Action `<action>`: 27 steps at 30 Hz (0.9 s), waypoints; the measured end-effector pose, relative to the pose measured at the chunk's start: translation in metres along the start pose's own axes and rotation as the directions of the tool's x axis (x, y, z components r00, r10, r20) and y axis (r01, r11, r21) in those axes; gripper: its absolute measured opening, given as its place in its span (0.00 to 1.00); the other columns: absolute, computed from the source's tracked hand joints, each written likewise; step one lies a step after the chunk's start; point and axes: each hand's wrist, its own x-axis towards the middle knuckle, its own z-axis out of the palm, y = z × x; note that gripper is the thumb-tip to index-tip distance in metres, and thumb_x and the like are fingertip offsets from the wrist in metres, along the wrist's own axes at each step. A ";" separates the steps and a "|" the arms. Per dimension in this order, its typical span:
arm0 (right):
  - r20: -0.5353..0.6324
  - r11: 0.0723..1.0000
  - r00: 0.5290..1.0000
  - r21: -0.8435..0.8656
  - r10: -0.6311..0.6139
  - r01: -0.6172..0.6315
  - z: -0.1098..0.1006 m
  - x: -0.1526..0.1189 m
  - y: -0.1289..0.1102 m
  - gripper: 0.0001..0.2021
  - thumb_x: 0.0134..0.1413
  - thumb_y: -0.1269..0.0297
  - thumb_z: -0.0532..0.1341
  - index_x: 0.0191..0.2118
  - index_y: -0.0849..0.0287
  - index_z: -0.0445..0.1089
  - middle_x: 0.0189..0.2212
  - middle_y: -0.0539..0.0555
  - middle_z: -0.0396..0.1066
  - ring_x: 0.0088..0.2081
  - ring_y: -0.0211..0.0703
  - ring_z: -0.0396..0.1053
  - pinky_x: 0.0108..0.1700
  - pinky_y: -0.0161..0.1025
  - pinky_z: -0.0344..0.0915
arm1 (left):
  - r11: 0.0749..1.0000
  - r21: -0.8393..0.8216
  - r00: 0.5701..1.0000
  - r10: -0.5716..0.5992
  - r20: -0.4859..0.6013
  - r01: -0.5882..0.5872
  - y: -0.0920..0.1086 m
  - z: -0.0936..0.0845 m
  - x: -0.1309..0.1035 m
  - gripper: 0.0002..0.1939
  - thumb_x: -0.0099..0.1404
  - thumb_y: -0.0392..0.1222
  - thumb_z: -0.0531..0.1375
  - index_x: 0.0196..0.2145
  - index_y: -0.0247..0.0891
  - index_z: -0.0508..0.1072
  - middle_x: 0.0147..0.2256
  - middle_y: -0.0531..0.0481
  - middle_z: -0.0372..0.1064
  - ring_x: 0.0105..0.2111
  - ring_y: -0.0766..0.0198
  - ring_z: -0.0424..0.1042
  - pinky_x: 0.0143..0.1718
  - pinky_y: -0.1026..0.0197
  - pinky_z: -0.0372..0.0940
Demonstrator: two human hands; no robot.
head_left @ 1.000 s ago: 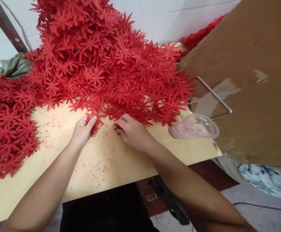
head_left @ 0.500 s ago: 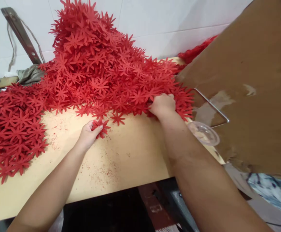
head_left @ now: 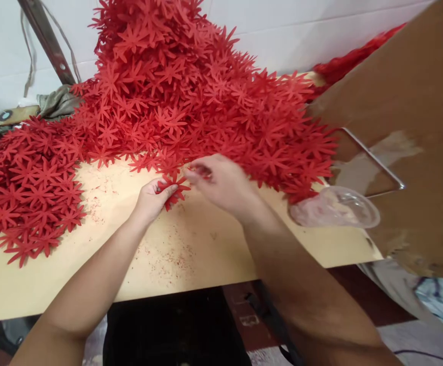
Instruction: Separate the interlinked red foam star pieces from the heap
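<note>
Pinched between thumb and fingers of my left hand (head_left: 153, 201) is a red flower piece (head_left: 175, 191), held just above the pale tabletop (head_left: 206, 249). Close to its right side, my right hand (head_left: 221, 183) is curled, its fingers blurred, with something small and red or orange at the fingertips that I cannot make out. Behind both hands rises a tall heap of red flower pieces (head_left: 176, 96) with narrow petals. A lower pile of the same pieces (head_left: 27, 193) spreads at the left.
A clear plastic tub (head_left: 336, 207) lies near the table's right end, beside a large cardboard box (head_left: 415, 127) with a metal wire. Grey cloth (head_left: 57, 103) and a metal bar (head_left: 48, 40) are at the back left. Red crumbs dot the tabletop.
My right hand has left the heap's right part and come beside the flower piece in my left hand. The view has shifted, showing more of the clear tub.
</note>
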 end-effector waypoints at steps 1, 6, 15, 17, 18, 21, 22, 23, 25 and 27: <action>0.059 0.996 0.998 0.083 -0.037 0.032 0.008 -0.002 -0.006 0.11 0.54 0.61 0.58 0.38 0.62 0.72 0.35 0.58 0.72 0.36 0.44 0.68 0.40 0.40 0.63 | 1.000 0.004 1.000 0.005 0.009 -0.005 0.000 -0.001 -0.001 0.11 0.53 0.40 0.65 0.25 0.35 0.65 0.17 0.57 0.67 0.13 0.76 0.61 0.14 0.70 0.52; 0.081 0.975 0.992 0.209 -0.093 0.074 0.027 -0.003 -0.017 0.10 0.56 0.67 0.55 0.25 0.60 0.66 0.25 0.50 0.66 0.28 0.35 0.60 0.33 0.34 0.54 | 0.998 -0.020 0.997 0.054 0.064 -0.052 0.001 -0.009 -0.001 0.15 0.45 0.42 0.69 0.26 0.34 0.68 0.19 0.57 0.69 0.17 0.75 0.64 0.19 0.70 0.58; -0.417 0.988 0.901 -0.045 0.118 -0.151 -0.031 0.028 0.025 0.13 0.57 0.72 0.51 0.45 0.63 0.68 0.45 0.62 0.66 0.49 0.50 0.62 0.51 0.45 0.58 | 1.000 -0.030 1.000 0.005 0.026 -0.004 0.004 -0.007 0.002 0.19 0.39 0.44 0.72 0.29 0.33 0.73 0.24 0.52 0.75 0.22 0.70 0.71 0.28 0.67 0.67; -0.488 0.969 0.855 -0.067 0.176 -0.237 -0.044 0.031 0.031 0.20 0.53 0.72 0.55 0.53 0.65 0.63 0.54 0.66 0.59 0.57 0.58 0.54 0.56 0.52 0.55 | 0.998 0.053 0.999 0.038 0.019 -0.038 0.004 -0.005 0.001 0.17 0.42 0.46 0.71 0.24 0.33 0.71 0.18 0.54 0.71 0.17 0.72 0.66 0.20 0.69 0.61; -0.496 0.968 0.850 -0.071 0.175 -0.241 -0.046 0.029 0.031 0.22 0.52 0.72 0.57 0.55 0.65 0.62 0.55 0.67 0.57 0.58 0.60 0.52 0.57 0.55 0.53 | 0.994 0.093 0.999 0.053 0.009 -0.053 0.005 -0.004 0.001 0.17 0.44 0.47 0.70 0.22 0.34 0.69 0.16 0.55 0.68 0.15 0.74 0.63 0.17 0.70 0.57; -0.351 0.998 0.936 -0.036 0.035 -0.051 -0.036 0.015 0.015 0.17 0.54 0.68 0.57 0.51 0.63 0.66 0.52 0.64 0.62 0.56 0.54 0.56 0.59 0.51 0.53 | 0.985 0.162 0.998 0.060 -0.009 -0.057 0.005 -0.002 0.001 0.19 0.45 0.50 0.69 0.20 0.35 0.66 0.14 0.57 0.65 0.12 0.77 0.56 0.14 0.71 0.49; -0.249 0.999 0.968 0.010 -0.036 0.040 -0.027 0.009 0.007 0.14 0.56 0.66 0.56 0.48 0.62 0.68 0.49 0.62 0.66 0.53 0.50 0.60 0.57 0.48 0.55 | 0.986 0.159 0.999 0.055 -0.001 -0.054 0.005 -0.002 0.002 0.20 0.45 0.51 0.69 0.20 0.35 0.65 0.14 0.56 0.65 0.12 0.77 0.55 0.14 0.71 0.49; -0.138 0.992 0.986 0.075 -0.094 0.105 -0.016 0.003 -0.002 0.13 0.56 0.63 0.57 0.45 0.62 0.69 0.45 0.60 0.68 0.49 0.46 0.63 0.55 0.44 0.57 | 0.989 0.141 0.999 0.050 0.015 -0.052 0.005 -0.003 0.002 0.21 0.44 0.52 0.69 0.20 0.35 0.65 0.14 0.57 0.65 0.12 0.77 0.55 0.14 0.71 0.49; 0.024 0.970 0.987 0.191 -0.160 0.152 0.005 -0.006 -0.016 0.12 0.54 0.59 0.59 0.39 0.61 0.70 0.39 0.57 0.70 0.42 0.42 0.65 0.48 0.39 0.61 | 0.995 0.079 0.997 0.053 0.064 -0.058 0.005 -0.005 0.002 0.22 0.44 0.54 0.69 0.21 0.35 0.65 0.13 0.58 0.63 0.12 0.77 0.55 0.15 0.71 0.50; 0.070 0.950 0.983 0.276 -0.171 0.146 0.022 -0.009 -0.023 0.11 0.54 0.58 0.59 0.35 0.61 0.70 0.34 0.54 0.70 0.38 0.40 0.65 0.42 0.37 0.61 | 0.998 0.011 0.993 0.054 0.102 -0.056 0.006 -0.008 0.002 0.23 0.44 0.56 0.69 0.23 0.35 0.66 0.14 0.58 0.62 0.14 0.75 0.57 0.17 0.70 0.53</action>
